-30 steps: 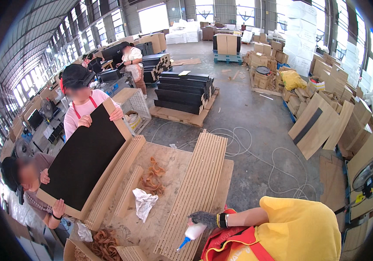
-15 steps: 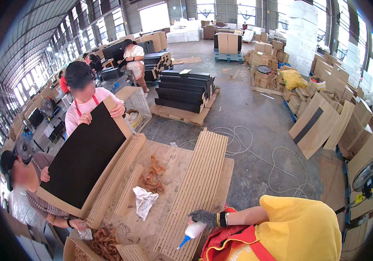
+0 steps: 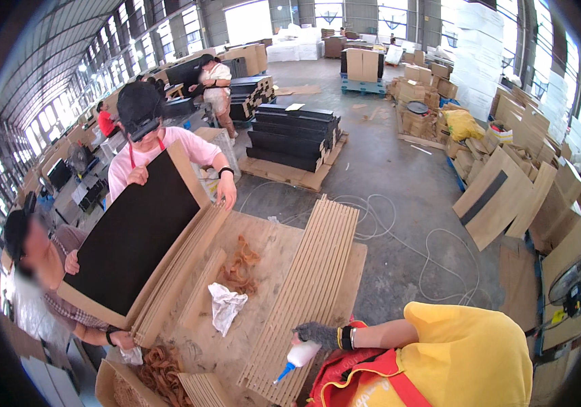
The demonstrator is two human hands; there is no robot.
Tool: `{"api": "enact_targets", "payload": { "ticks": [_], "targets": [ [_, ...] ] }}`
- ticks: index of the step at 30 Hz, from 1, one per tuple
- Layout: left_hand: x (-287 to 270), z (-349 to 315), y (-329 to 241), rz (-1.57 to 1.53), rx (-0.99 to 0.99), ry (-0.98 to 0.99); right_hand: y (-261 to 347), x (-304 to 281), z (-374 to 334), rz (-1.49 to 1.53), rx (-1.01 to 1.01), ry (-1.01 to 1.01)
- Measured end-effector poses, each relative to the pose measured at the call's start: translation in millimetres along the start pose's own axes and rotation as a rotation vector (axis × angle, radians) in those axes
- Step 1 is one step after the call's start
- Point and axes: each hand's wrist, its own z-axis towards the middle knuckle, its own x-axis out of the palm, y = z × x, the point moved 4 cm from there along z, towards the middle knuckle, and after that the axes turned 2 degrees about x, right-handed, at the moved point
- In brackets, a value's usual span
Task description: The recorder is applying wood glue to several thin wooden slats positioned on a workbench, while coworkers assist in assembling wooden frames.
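Note:
My right hand (image 3: 316, 335), in a dark grey glove, is closed around a white squeeze bottle (image 3: 302, 352). The bottle tilts down, its blue nozzle pointing toward the lower left. Beneath it lies a row of long, narrow wooden strips (image 3: 304, 278), set side by side on the worktable (image 3: 273, 234). Whether the nozzle tip touches the strips I cannot tell. My left hand is out of view.
Across the table, two co-workers hold a black-faced panel (image 3: 138, 234) beside more stacked strips (image 3: 178, 264). A white cloth (image 3: 226, 306) and brown bands (image 3: 239, 268) lie between. A hose (image 3: 433, 251) winds over the floor; a fan (image 3: 572, 281) stands right.
The co-worker in pink has moved one hand from the panel's top edge down to the end of the strips by its right corner. My right hand stays nearly in place with the bottle.

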Motion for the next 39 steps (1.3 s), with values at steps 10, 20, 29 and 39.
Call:
{"api": "enact_targets", "payload": {
  "ticks": [10, 20, 29, 39],
  "targets": [
    [-5, -48, 21, 0.034, 0.091, -0.238, 63, -27, -1, -0.56, -0.25, 0.065],
    [-7, -66, 47, 0.072, -0.061, -0.296, 119, 18, 17, -0.061, 0.333, -0.013],
    [-9, -66, 44, -0.049, -0.08, -0.309, 163, 37, 17, -0.332, 0.146, 0.07],
    [-7, -63, 49, -0.126, -0.099, -0.318, 152, 45, 18, -0.378, 0.12, 0.078]
  ]
}}
